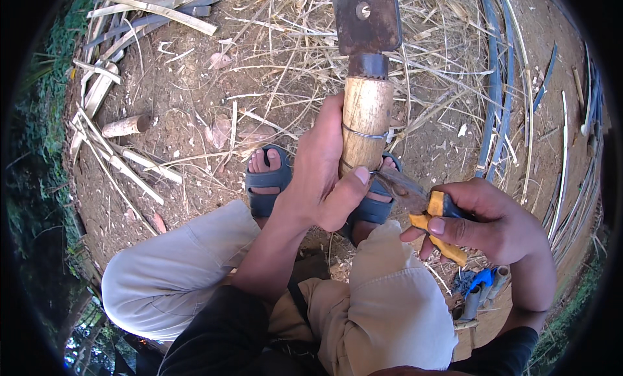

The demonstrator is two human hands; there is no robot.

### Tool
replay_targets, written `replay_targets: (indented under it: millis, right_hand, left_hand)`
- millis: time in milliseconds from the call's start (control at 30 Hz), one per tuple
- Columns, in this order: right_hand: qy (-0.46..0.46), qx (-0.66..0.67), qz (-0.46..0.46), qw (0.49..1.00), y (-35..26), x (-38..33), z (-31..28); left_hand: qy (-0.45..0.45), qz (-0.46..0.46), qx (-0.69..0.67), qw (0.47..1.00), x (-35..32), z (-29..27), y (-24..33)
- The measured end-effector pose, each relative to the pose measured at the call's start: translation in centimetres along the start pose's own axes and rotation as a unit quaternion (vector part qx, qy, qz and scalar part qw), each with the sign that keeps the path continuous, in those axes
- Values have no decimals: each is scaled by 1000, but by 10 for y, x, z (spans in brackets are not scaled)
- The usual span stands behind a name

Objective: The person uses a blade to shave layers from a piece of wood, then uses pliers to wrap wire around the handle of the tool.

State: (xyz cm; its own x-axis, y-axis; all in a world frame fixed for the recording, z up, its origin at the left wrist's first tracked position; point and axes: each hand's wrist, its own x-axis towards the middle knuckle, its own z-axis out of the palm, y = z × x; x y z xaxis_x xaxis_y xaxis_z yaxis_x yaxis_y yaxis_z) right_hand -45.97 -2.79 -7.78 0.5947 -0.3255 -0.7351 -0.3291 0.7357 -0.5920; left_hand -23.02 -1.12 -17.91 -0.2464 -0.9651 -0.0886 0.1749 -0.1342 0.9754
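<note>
A wooden handle [365,123] of a heavy chopping tool is being grasped by the left hand [321,175], fingers wrapped round its lower part and the thumb pressed against its near side. The handle is being held roughly upright, and above the left hand it is being met by a dark metal collar [368,66] and a rusty flat blade [366,16] with a round hole. A thin wire [365,134] is being carried round the handle just above the left thumb. A pair of pliers with orange-yellow grips [436,227] is being clenched in the right hand [493,223], and its dark nose [397,186] is being pressed against the base of the handle, just beside the left thumb. Beneath both hands, the person's feet in dark blue sandals [267,181] are being rested on bare earth. Beyond the left hand, dry straw [285,58] and split bamboo strips [130,168] are being seen scattered on the ground, with a short cut wooden piece [126,125] lying well apart to the left. Below the right hand, a blue-handled tool [481,282] is lying on the ground. Long dark strips [496,97] are being seen curving beyond the right hand.
</note>
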Motion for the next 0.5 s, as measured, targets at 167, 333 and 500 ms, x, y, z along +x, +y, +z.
replay_targets:
  millis: [167,333,500]
  right_hand:
    - [-26,-3,79,997,-9,1,-6]
    - [-44,1,36,998,-13,-10,-12]
    - [-28,51,26,998,-19,-17,-9]
  left_hand:
    - [-4,92,12,996,3,-3,-4]
    - [-11,116,45,992,5,-6,-5]
    - [-9,38,3,999,0,-3,1]
